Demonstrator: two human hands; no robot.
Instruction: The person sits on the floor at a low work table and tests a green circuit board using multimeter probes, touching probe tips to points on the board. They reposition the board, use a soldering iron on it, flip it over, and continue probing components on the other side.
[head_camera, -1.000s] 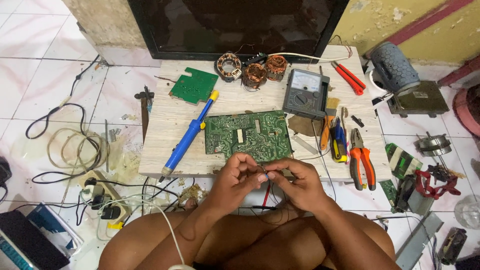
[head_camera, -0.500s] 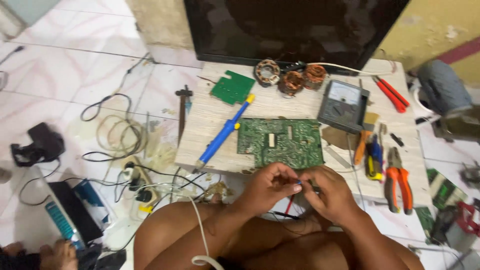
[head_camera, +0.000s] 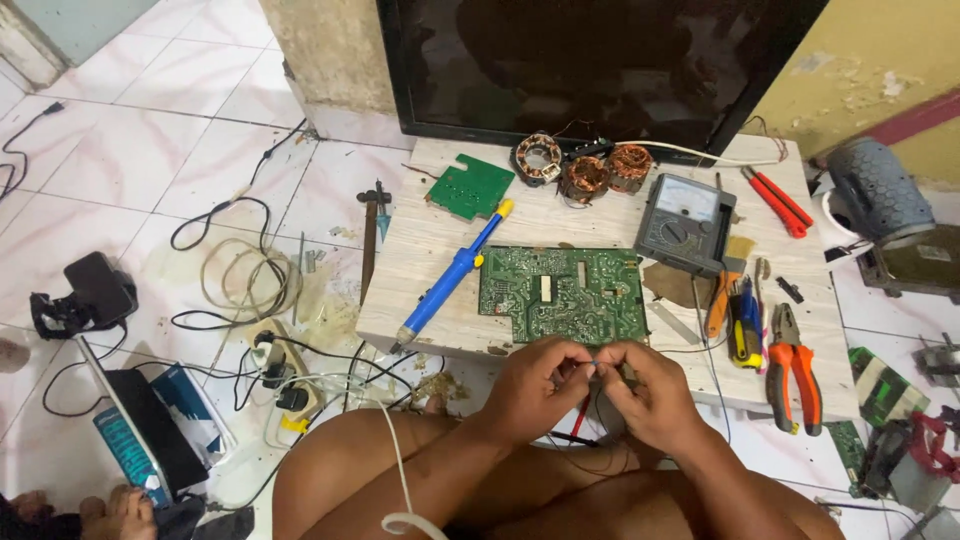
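Both hands meet fingertip to fingertip just off the surface's (head_camera: 600, 225) near edge, left hand (head_camera: 540, 385) and right hand (head_camera: 648, 395) pinched on a small part (head_camera: 597, 367) too tiny to identify, wires (head_camera: 590, 440) trailing below, while the board (head_camera: 565, 292) and solder sucker (head_camera: 450, 280) lie untouched beyond.

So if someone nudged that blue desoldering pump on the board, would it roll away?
Probably a little: the blue desoldering pump looks round, long and rigid. It lies flat on the low wooden table, so tipping seems unlikely, and its yellow knob might check the roll.
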